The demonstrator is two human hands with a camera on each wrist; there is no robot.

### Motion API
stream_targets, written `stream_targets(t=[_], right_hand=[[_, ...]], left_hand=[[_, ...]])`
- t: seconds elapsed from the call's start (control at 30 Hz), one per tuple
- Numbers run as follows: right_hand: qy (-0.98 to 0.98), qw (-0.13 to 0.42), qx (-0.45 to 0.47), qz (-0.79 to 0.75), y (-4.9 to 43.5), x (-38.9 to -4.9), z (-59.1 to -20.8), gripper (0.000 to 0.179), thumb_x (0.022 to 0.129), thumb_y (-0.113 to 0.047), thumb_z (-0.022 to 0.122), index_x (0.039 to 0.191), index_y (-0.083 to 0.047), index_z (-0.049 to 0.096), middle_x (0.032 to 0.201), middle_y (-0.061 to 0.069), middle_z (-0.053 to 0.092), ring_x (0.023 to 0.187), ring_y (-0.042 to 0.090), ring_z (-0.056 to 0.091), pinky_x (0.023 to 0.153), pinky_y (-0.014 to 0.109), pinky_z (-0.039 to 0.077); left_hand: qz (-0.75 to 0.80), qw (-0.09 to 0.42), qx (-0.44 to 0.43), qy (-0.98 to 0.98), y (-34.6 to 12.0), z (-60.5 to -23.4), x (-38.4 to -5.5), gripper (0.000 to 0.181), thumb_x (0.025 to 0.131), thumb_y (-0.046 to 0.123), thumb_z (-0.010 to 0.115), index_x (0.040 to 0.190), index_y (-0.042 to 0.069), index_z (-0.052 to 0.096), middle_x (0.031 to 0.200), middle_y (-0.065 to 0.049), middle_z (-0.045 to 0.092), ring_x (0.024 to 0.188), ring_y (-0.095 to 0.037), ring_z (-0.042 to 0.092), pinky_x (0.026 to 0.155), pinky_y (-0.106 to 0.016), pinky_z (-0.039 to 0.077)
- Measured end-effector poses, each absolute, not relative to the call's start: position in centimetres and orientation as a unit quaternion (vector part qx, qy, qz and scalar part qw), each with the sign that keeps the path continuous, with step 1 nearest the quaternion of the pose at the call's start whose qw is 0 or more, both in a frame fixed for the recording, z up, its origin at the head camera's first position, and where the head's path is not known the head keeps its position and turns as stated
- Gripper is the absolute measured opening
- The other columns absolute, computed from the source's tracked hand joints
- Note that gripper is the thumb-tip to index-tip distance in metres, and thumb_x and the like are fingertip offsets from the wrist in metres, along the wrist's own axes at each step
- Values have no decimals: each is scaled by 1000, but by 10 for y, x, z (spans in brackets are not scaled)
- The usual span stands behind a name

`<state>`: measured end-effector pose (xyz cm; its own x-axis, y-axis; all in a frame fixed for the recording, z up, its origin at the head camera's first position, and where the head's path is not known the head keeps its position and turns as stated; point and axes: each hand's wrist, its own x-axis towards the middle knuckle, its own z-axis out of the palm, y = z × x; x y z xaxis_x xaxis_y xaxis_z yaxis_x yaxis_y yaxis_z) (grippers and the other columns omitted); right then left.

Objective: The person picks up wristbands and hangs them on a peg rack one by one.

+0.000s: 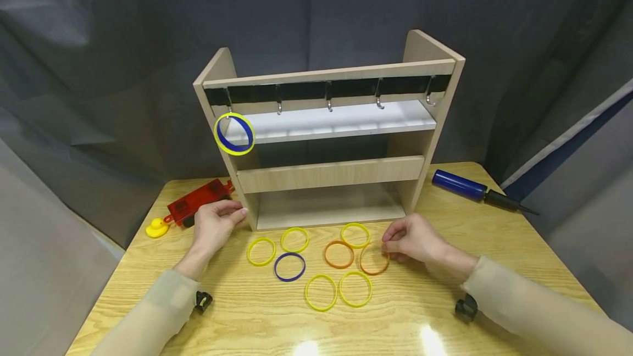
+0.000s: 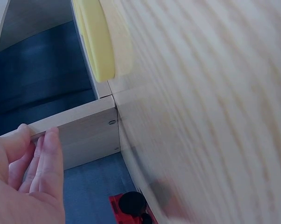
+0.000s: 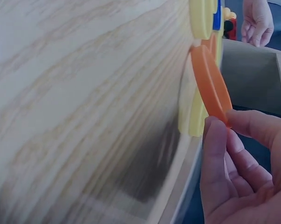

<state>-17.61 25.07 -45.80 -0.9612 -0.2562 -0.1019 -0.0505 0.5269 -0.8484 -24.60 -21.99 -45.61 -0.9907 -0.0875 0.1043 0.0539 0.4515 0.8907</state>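
My right hand (image 1: pixel 414 239) pinches an orange ring (image 3: pixel 211 86) between thumb and fingertips. In the right wrist view this ring is tilted, its near side raised off the table. At the lower left edge of a wooden rack (image 1: pixel 331 174), my left hand (image 1: pixel 217 225) holds the side panel (image 2: pixel 86 133) between thumb and fingers. Another orange ring (image 1: pixel 326 260), a blue ring (image 1: pixel 275 270) and several yellow rings (image 1: pixel 355 306) lie in front of the rack. A yellow ring (image 1: pixel 215 135) and a blue ring behind it hang from the leftmost hook.
The rack's other metal hooks (image 1: pixel 328 104) hold no rings. A red toy wagon (image 1: pixel 198 200) and a yellow duck (image 1: pixel 157 228) sit left of the rack. Right of it lies a blue hand pump (image 1: pixel 457 184) with a black nozzle. Dark cloth (image 1: pixel 123 98) hangs behind the table.
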Motion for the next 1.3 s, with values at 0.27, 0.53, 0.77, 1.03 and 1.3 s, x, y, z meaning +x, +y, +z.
stream_targets(t=[0.27, 0.53, 0.77, 1.03, 1.3], right_hand=[[860, 113, -104, -486, 254, -173, -448, 11, 93, -3, 87, 97, 5, 81, 83, 18, 84, 67, 19, 77, 59, 38, 68], [859, 102, -127, -485, 252, -169, -434, 12, 94, -6, 87, 99, 4, 83, 78, 13, 82, 58, 15, 70, 55, 34, 64], [865, 73, -143, -476, 243, -168, -409, 12, 93, -6, 88, 101, 2, 84, 89, 13, 86, 67, 13, 75, 61, 31, 67], [866, 40, -157, -474, 230, -166, -373, 13, 93, -8, 90, 103, -1, 85, 94, 13, 87, 71, 8, 79, 66, 29, 69], [854, 9, -171, -492, 213, -171, -339, 11, 94, -5, 89, 104, -1, 85, 96, 14, 87, 78, 11, 82, 71, 28, 70]], left_hand=[[-526, 66, 10, -848, -220, -456, -245, 24, 99, 17, 88, 117, 2, 85, 108, -16, 88, 96, -30, 88, 81, -35, 72], [-535, 60, 11, -843, -220, -456, -244, 25, 100, 16, 88, 119, 0, 84, 110, -19, 87, 95, -27, 88, 82, -33, 72], [-528, 63, 14, -847, -219, -455, -244, 25, 100, 16, 88, 120, 1, 84, 110, -18, 88, 98, -31, 88, 84, -37, 72], [-523, 60, 14, -850, -219, -456, -244, 24, 100, 17, 87, 120, 3, 85, 110, -18, 88, 102, -37, 87, 86, -40, 72], [-517, 73, 8, -853, -219, -454, -244, 24, 99, 17, 88, 117, 2, 85, 108, -19, 88, 92, -25, 87, 76, -24, 69]])
